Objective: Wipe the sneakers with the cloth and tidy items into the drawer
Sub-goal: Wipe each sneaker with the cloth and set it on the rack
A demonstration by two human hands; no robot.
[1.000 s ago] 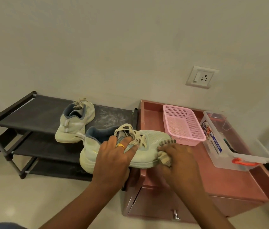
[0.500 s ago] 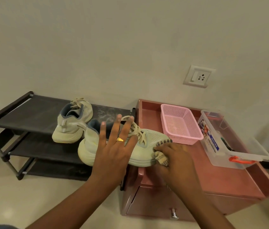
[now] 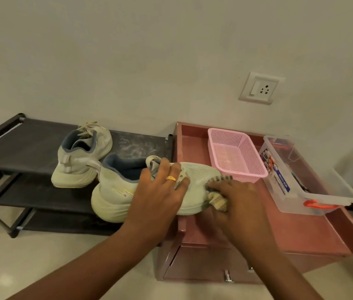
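Pressing the sneaker (image 3: 114, 191) at frame centre, the left hand (image 3: 160, 191) is lying flat on its laces; the right hand (image 3: 236, 204) is gripping the cloth (image 3: 217, 201) against its toe. Rightward, the clear box (image 3: 331, 191) is holding indistinct dark items.

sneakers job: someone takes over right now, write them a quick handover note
Left hand rests on the laces of the near sneaker, steadying it. Right hand holds the cloth against its toe side.
Near sneaker bridges the shoe rack and cabinet top; second sneaker sits on the rack.
Done: wiping under way on the near sneaker.
Left: second sneaker, then tidying into the drawer, which looks shut.
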